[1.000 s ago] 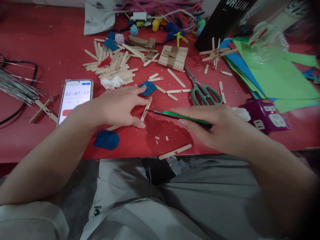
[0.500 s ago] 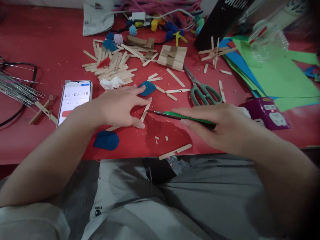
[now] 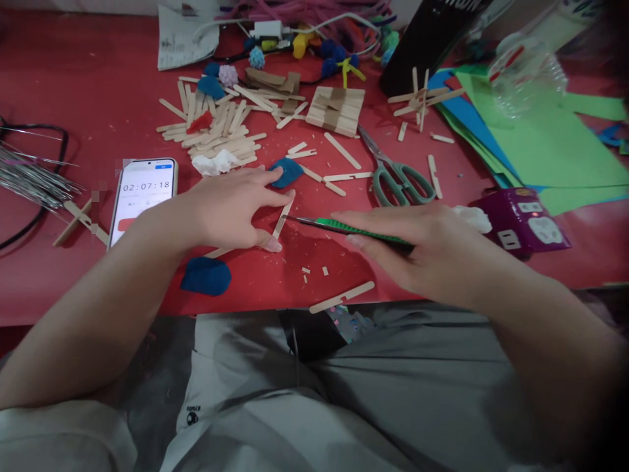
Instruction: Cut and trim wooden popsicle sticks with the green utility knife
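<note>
My left hand (image 3: 230, 210) presses a wooden craft stick (image 3: 282, 219) flat on the red table (image 3: 88, 85), thumb and forefinger pinning it at either end. My right hand (image 3: 417, 246) is closed round a green utility knife (image 3: 354, 227), forefinger laid along its back. The knife's blade tip touches the stick beside my left forefinger. A blue clay lump (image 3: 287, 172) lies just beyond my left fingers, and another blue lump (image 3: 206, 275) sits under my left wrist.
A phone (image 3: 142, 196) showing a timer lies left of my hand. A pile of craft sticks (image 3: 216, 128), a stick panel (image 3: 337, 110), scissors (image 3: 398, 177), coloured paper (image 3: 535, 144), a purple power strip (image 3: 525, 226) and wire bundles (image 3: 29, 177) surround the spot. One stick (image 3: 341, 297) lies at the table edge.
Both hands keep the same pose on the stick and knife. The view has shifted slightly, and the phone timer has advanced by a second.
</note>
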`<action>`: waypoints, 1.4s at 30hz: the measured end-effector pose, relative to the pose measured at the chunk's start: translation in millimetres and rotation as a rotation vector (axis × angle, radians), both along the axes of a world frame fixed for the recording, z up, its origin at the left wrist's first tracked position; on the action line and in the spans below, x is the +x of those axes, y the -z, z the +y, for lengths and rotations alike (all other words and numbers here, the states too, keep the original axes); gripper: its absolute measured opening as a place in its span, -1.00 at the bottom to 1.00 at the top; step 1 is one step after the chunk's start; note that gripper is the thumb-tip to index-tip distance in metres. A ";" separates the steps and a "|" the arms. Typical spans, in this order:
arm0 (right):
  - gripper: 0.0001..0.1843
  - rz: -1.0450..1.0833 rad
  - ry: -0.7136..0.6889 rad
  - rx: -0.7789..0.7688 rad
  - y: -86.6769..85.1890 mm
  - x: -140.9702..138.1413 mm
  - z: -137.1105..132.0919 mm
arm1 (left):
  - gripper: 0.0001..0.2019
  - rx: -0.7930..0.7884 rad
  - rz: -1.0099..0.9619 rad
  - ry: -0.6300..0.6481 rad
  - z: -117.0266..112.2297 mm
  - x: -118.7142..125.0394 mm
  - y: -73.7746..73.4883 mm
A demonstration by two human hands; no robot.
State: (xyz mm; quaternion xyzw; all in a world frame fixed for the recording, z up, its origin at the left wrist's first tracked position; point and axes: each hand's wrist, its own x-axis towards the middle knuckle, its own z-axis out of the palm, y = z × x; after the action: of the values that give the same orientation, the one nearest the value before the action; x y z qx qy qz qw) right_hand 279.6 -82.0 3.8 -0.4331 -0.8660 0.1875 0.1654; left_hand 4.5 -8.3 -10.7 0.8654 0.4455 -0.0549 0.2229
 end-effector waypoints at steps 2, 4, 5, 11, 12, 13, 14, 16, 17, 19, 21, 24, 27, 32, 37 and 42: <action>-0.59 -0.025 0.007 -0.015 -1.3 0.4 0.0 | -0.21 0.001 -0.005 0.000 0.1 -0.4 0.1; -0.60 -0.046 0.023 -0.020 -3.0 0.6 -0.1 | -0.21 0.002 0.002 0.000 -0.1 -0.4 0.0; -0.60 -0.050 0.029 -0.023 -3.4 0.4 -0.1 | -0.21 0.001 0.009 0.001 -0.2 -0.2 -0.2; -0.61 -0.003 0.001 -0.009 -1.7 -1.4 -0.4 | -0.22 0.002 0.011 0.000 -0.5 0.6 -1.5; -0.61 -0.009 0.000 -0.008 -1.9 -1.0 -0.4 | -0.22 0.000 0.011 0.000 -0.5 0.6 -1.6; -0.61 -0.021 0.002 -0.009 -2.3 -0.5 -0.3 | -0.22 -0.001 0.012 0.001 -0.4 0.6 -1.7; -0.61 -0.036 0.007 -0.008 -2.6 0.0 -0.2 | -0.22 -0.001 0.014 0.001 -0.5 0.6 -1.8; -0.61 -0.055 0.019 -0.003 -2.7 0.5 -0.1 | -0.22 0.003 0.019 0.003 -0.6 0.9 -2.1; -0.61 -0.048 0.018 0.006 -2.3 0.5 -0.2 | -0.22 0.005 0.022 0.005 -0.8 1.2 -2.2; -0.61 -0.026 0.003 0.014 -0.9 -0.3 -0.5 | -0.22 0.006 0.028 0.003 -1.0 1.6 -2.3; -0.61 -0.015 -0.012 0.016 -0.2 -1.2 -0.9 | -0.22 0.000 0.030 -0.005 -1.0 1.8 -2.0; -0.62 -0.039 -0.001 0.026 -2.0 -2.0 -1.4 | -0.22 -0.003 0.012 -0.011 -0.8 1.4 -1.5; -0.61 -0.058 0.016 0.005 -3.4 -2.4 -1.4 | -0.24 -0.003 0.001 -0.002 -1.1 1.1 -2.1; -0.59 -0.017 0.002 -0.023 -1.9 -2.2 -1.8 | -0.23 -0.007 0.026 -0.007 -2.3 1.8 -3.6; -0.60 -0.039 0.013 -0.010 -2.4 -2.2 -1.6 | -0.22 -0.004 0.023 -0.005 -1.7 1.7 -2.5; -0.61 -0.009 -0.034 0.021 -0.4 -1.9 -0.7 | -0.18 -0.007 0.066 -0.004 -1.2 2.3 -2.7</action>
State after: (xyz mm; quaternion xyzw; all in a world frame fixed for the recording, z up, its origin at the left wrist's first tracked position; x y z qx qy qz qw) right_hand 277.7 -82.7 4.2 -0.4176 -0.8758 0.1792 0.1628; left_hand 6.7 -9.5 -8.0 0.8613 0.4542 -0.0844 0.2114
